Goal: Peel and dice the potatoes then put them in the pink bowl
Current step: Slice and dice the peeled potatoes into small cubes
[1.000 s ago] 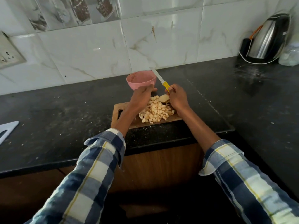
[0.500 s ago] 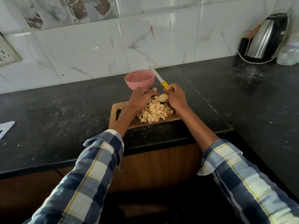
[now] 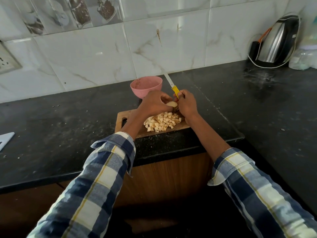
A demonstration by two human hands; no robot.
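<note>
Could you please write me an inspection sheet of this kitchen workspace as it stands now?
Surface: black stone counter, speckled with crumbs.
Job's things: wooden chopping board bearing diced potato pieces; pink plastic bowl behind it, no dice visible inside; uncut potato piece.
Clutter: white flat object at left edge; plastic bag at right.
Hands: left hand holds the potato piece; right hand grips the yellow-handled knife, blade pointing away.
Cables: white cord around steel kettle.
Surroundings: marble-look wall tiles; wall socket.
</note>
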